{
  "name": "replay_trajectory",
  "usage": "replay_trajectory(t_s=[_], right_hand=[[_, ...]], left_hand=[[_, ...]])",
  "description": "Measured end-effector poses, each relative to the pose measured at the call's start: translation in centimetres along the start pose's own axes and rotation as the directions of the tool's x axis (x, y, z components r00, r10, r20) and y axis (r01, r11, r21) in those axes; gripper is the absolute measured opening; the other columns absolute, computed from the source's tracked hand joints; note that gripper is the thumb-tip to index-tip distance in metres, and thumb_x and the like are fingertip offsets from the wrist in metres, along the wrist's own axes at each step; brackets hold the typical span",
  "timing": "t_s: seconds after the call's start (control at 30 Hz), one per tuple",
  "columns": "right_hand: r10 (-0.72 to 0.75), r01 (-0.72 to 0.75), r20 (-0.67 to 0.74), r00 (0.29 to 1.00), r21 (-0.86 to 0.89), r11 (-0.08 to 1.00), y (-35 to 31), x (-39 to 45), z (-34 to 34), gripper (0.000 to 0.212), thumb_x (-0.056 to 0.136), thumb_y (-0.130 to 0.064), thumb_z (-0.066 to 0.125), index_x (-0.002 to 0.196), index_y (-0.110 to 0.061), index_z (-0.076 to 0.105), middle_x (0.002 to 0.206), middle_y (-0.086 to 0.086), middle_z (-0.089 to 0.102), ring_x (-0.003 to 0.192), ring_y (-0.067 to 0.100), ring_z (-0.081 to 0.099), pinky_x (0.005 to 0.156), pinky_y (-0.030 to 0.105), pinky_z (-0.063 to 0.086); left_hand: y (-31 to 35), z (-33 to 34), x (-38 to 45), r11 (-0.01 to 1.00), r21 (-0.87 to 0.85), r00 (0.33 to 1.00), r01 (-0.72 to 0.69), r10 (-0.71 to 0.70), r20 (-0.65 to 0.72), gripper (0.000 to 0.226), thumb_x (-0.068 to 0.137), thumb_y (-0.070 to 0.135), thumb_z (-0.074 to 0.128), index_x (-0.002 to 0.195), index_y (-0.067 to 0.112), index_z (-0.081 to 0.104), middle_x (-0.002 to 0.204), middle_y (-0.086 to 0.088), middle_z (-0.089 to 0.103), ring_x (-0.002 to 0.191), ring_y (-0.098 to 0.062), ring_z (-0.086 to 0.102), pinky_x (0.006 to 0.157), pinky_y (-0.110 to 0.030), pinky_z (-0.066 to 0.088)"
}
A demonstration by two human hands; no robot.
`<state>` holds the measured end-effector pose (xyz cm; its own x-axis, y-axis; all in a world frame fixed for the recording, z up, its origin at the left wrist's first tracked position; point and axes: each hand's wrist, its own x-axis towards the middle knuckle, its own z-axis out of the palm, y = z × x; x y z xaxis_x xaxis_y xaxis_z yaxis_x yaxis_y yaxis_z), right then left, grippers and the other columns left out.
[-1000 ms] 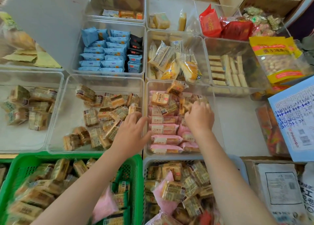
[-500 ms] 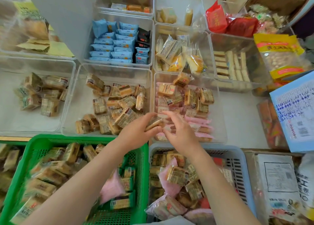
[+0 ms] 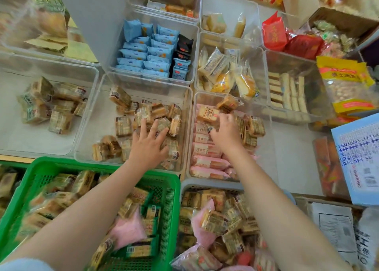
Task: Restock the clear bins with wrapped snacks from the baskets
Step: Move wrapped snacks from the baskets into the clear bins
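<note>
Head: hands (image 3: 185,139) seemingly atop binned snacks (image 3: 162,115).

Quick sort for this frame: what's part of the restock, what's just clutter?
In the job:
left hand on brown snacks in middle bin
right hand in pink-snack bin
green basket
grey basket

Just lying about:
blue packets
red bags
peanut bag

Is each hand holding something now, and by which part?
The left hand holds nothing; its spread fingers rest on brown wrapped snacks. The right hand reaches among the packets, but whether it grips one cannot be told.
</note>
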<state>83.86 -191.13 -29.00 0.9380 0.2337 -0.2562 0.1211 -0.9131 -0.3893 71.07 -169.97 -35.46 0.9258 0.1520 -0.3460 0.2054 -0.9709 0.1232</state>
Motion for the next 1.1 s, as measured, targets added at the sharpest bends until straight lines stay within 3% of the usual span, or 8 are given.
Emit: replay_trajectory(t_s=[0.23,0.33,0.5,0.6,0.73,0.83,0.9,1.1], right_hand=[[-0.008,0.04,0.158,0.987,-0.198,0.979,-0.2,5.6,1.0,0.067,0.093,-0.017,0.065,0.152,-0.014,0.032,0.153,0.01,0.036,0.137,0.031,0.035,0.112,0.045,0.036],[0.029,-0.006,0.106,0.994,-0.213,0.977,0.6,5.7,1.3,0.069,0.09,-0.014,0.069,0.151,-0.016,0.035,0.147,0.009,0.04,0.135,0.034,0.036,0.11,0.046,0.038],[0.134,-0.12,-0.057,0.989,0.202,0.972,1.3,1.5,-1.6,0.055,0.087,-0.022,0.07,0.136,-0.014,0.048,0.131,0.005,0.053,0.106,0.017,0.053,0.078,0.026,0.045],[0.101,-0.123,0.081,0.992,0.353,0.928,0.9,-3.2,-4.2,0.039,0.088,-0.03,0.073,0.121,-0.022,0.054,0.11,-0.009,0.06,0.091,0.006,0.057,0.065,0.019,0.039],[-0.119,-0.045,0.375,0.919,0.401,0.915,0.0,-7.9,-5.2,0.037,0.089,-0.026,0.072,0.122,-0.032,0.059,0.099,-0.01,0.063,0.084,0.005,0.061,0.065,0.019,0.047],[-0.131,-0.094,0.384,0.914,0.515,0.852,0.5,-9.3,-4.4,0.037,0.086,-0.029,0.069,0.121,-0.034,0.06,0.104,-0.003,0.066,0.092,0.011,0.065,0.081,0.035,0.059],[-0.14,-0.14,0.404,0.904,0.587,0.797,1.1,-9.5,-3.7,0.039,0.083,-0.035,0.068,0.122,-0.034,0.06,0.115,-0.001,0.067,0.106,0.017,0.066,0.093,0.044,0.057],[-0.001,-0.228,0.326,0.945,0.662,0.714,2.4,-7.4,-2.6,0.021,0.097,-0.031,0.058,0.116,-0.03,0.065,0.109,-0.003,0.071,0.101,0.015,0.07,0.091,0.044,0.058]], left_hand=[[0.0,-1.6,1.2,0.999,0.011,0.999,0.034,-0.034,-0.019,0.073,0.093,0.071,0.024,0.156,0.042,0.005,0.167,0.0,-0.006,0.151,-0.04,-0.01,0.115,-0.066,-0.006],[0.6,-2.1,0.3,0.999,-0.038,0.997,-0.007,0.004,-0.072,0.073,0.094,0.068,0.03,0.157,0.038,0.009,0.167,-0.003,-0.002,0.153,-0.035,-0.006,0.118,-0.065,-0.002],[2.6,-3.5,-2.2,0.966,-0.23,0.99,-0.114,0.093,-0.102,0.074,0.097,0.058,0.04,0.158,0.031,0.01,0.167,-0.005,0.0,0.154,-0.023,-0.001,0.123,-0.05,0.005],[4.4,-4.9,-3.3,0.93,-0.3,0.975,-0.213,0.183,-0.126,0.078,0.094,0.062,0.041,0.158,0.031,0.01,0.167,0.0,0.001,0.153,-0.021,0.002,0.122,-0.047,0.006],[6.8,-6.3,-4.5,0.886,-0.264,0.924,-0.38,0.352,-0.15,0.077,0.092,0.067,0.043,0.156,0.033,0.018,0.164,0.001,0.019,0.149,-0.019,0.019,0.12,-0.044,0.018],[7.7,-7.1,-5.1,0.873,-0.295,0.921,-0.389,0.373,-0.113,0.07,0.095,0.066,0.041,0.153,0.031,0.024,0.142,0.002,0.051,0.119,-0.017,0.053,0.095,-0.034,0.048],[7.9,-7.3,-5.3,0.872,-0.297,0.921,-0.389,0.372,-0.115,0.063,0.097,0.062,0.039,0.151,0.031,0.027,0.128,0.003,0.057,0.104,-0.014,0.057,0.075,-0.028,0.05],[4.1,-6.0,-2.0,0.949,-0.254,0.964,-0.189,0.129,-0.234,0.048,0.1,0.049,0.035,0.148,0.043,0.033,0.125,-0.011,0.048,0.105,-0.02,0.048,0.078,-0.03,0.05]])
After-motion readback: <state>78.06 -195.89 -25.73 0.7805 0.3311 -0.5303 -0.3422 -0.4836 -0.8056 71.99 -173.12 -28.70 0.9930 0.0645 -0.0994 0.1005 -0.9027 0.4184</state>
